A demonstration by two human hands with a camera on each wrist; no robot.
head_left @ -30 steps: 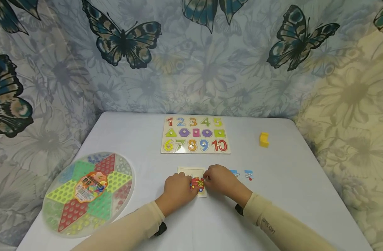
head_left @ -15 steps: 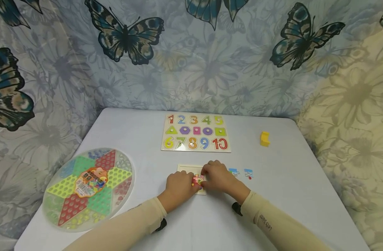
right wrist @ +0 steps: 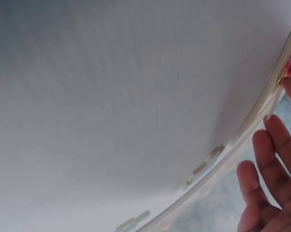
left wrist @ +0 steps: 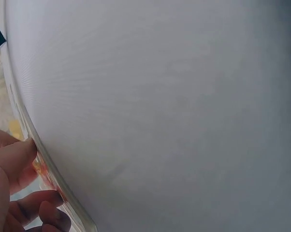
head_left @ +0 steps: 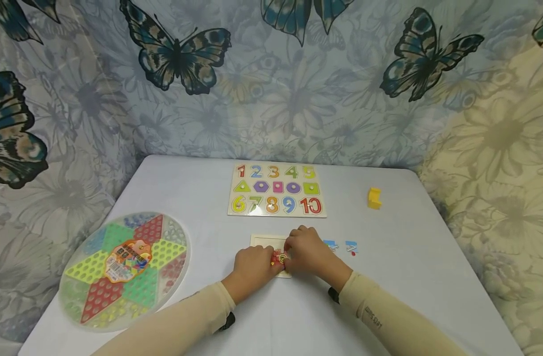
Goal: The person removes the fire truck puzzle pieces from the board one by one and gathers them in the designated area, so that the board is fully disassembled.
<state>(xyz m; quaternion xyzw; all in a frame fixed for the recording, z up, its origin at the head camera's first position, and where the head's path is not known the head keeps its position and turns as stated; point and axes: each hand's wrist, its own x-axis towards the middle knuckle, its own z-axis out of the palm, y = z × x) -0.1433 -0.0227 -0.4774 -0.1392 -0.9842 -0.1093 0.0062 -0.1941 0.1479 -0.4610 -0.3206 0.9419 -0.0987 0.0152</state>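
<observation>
A small pale puzzle tray (head_left: pixel 263 240) lies at the middle of the white table, partly under both hands. In it sits a red and yellow picture piece (head_left: pixel 279 257). My left hand (head_left: pixel 254 266) pinches the piece from the left, thumb on the near side. From the right, my right hand (head_left: pixel 310 251) has its thumb and forefinger at the piece's edge, seeming to pinch it. Outer fingers (right wrist: pixel 269 162) of that hand stretch out in the right wrist view. The left wrist view shows left fingertips at the tray's rim (left wrist: pixel 63 183). Two blue-topped puzzle pieces (head_left: pixel 351 247) lie to the right.
A number-and-shape board (head_left: pixel 277 190) lies behind the tray. The round star-patterned game board (head_left: pixel 125 272) covers the table's left side. A yellow block (head_left: pixel 374 198) stands at the back right. A butterfly-print cloth (head_left: pixel 298 113) hangs behind the table.
My right hand has shifted slightly left, closing in on the red piece and covering more of the tray. The left hand has stayed nearly in place. The loose pieces have not moved.
</observation>
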